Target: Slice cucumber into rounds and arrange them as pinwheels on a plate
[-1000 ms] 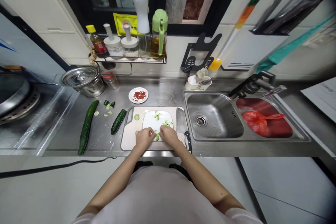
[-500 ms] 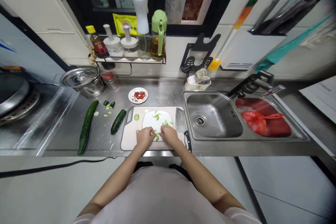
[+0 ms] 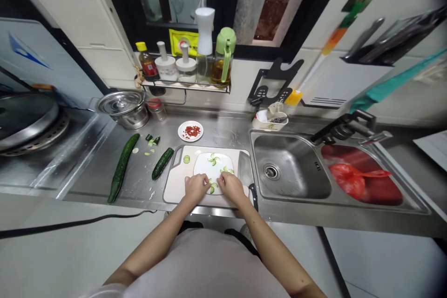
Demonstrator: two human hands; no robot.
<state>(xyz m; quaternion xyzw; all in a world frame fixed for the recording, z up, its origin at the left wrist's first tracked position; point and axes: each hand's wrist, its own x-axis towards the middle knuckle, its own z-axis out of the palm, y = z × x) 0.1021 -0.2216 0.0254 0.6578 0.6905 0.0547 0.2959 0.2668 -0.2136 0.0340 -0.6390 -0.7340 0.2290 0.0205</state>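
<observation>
A white square plate [image 3: 200,163] lies on the cutting board [image 3: 177,185], with thin cucumber slices [image 3: 213,160] fanned out in three groups on it. My left hand [image 3: 196,187] rests over the plate's near left side, its fingers pinched at the edge of the nearest slices [image 3: 211,189]. Across from it, my right hand [image 3: 232,187] hangs over the near right side with its fingers curled together; whatever they hold is too small to make out. A short stack of slices [image 3: 186,159] sits on the board's left part. Along the board's right side lies a kitchen knife [image 3: 245,167].
Left of the board lie a cut cucumber [image 3: 162,164], a whole cucumber [image 3: 123,167] and cucumber scraps [image 3: 152,141]. Behind stands a small plate of chopped red pieces [image 3: 190,131]. A steel pot [image 3: 129,111] is at back left. The sink [image 3: 291,167] holds a red bag [image 3: 349,180] at right.
The camera view has tilted and shifted, so the counter sits differently in the picture. My right hand has drawn slightly away from the nearest slices; my left hand stays beside them.
</observation>
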